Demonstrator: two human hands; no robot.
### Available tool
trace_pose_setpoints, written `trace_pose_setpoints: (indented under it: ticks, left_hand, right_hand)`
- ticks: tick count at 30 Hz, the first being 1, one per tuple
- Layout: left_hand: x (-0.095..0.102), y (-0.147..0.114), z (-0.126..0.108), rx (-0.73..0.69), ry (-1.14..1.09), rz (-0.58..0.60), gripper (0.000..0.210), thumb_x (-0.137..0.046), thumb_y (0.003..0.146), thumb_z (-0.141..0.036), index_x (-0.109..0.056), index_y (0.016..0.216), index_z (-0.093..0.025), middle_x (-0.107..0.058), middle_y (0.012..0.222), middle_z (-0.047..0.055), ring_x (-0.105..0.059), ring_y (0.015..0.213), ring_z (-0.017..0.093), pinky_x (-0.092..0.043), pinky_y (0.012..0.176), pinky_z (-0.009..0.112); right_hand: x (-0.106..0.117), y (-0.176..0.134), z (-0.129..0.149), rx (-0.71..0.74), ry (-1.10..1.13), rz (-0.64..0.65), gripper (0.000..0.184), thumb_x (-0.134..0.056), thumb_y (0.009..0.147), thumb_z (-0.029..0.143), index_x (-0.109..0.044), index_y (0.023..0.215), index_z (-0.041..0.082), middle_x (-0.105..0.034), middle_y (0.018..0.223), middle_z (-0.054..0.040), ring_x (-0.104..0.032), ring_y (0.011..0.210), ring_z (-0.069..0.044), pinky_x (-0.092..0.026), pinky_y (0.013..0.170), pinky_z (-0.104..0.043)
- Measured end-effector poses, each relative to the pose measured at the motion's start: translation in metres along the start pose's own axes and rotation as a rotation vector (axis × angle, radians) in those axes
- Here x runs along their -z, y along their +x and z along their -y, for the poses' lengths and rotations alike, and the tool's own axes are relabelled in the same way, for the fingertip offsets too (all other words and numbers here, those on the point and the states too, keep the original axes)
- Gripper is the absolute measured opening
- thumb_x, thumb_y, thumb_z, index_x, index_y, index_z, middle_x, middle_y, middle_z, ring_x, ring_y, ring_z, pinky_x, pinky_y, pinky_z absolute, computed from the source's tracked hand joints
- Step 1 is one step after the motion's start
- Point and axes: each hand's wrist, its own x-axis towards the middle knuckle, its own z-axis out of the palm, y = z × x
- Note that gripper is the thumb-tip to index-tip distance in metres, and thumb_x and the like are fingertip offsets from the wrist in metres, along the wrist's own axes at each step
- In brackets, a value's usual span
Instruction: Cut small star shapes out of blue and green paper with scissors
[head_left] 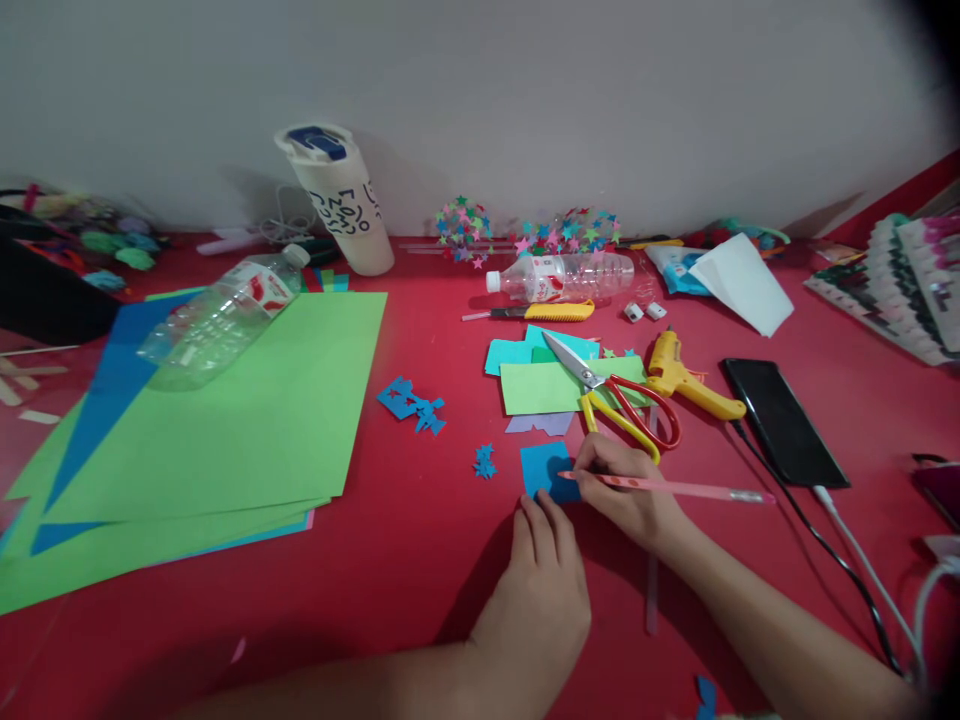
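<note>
Head view, right hand [636,508] grip pinched round pink pencil [701,489], left hand [546,585] unclenched, touching blue paper [541,464]

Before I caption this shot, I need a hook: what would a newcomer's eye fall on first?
Probably the bright green sheets on the red table's left side. Next, near the middle, the right hand holds a pink pencil to a blue square, whose near edge the left hand touches. Just beyond lie scissors.

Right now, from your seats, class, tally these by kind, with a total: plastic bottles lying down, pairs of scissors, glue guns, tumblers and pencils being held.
Plastic bottles lying down: 2
Pairs of scissors: 1
Glue guns: 1
Tumblers: 1
Held pencils: 1
Total: 6
</note>
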Motion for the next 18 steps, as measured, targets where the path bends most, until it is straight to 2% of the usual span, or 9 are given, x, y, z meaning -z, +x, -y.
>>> trace_pose_setpoints:
  ticks: [10, 18]
  left_hand:
    - [0.0008, -0.0003, -0.0004, -0.006, 0.004, 0.032, 0.032, -0.048, 0.076, -0.018, -0.068, 0.099, -0.006, -0.062, 0.109, 0.022, -0.059, 0.097, 0.032, -0.043, 0.083, 0.044]
    - [0.0016, 0.0014, 0.0004, 0.003, 0.003, 0.012, 0.032, -0.048, 0.073, -0.018, -0.070, 0.095, -0.007, -0.063, 0.106, 0.021, -0.060, 0.095, 0.033, -0.045, 0.081, 0.042]
  right_hand:
    - [-0.0017, -0.0007, -0.0009, 0.022, -0.024, -0.030, 0.014, -0.049, 0.073, 0.014, -0.043, 0.063, 0.021, -0.048, 0.057, 0.0041, -0.043, 0.051, -0.011, -0.034, 0.045, -0.020]
    - [-0.0009, 0.0002, -0.0021, 0.064, -0.054, -0.014, 0.016, -0.047, 0.065, 0.009, -0.039, 0.058, 0.022, -0.047, 0.051, 0.0053, -0.043, 0.047, -0.011, -0.034, 0.043, -0.020]
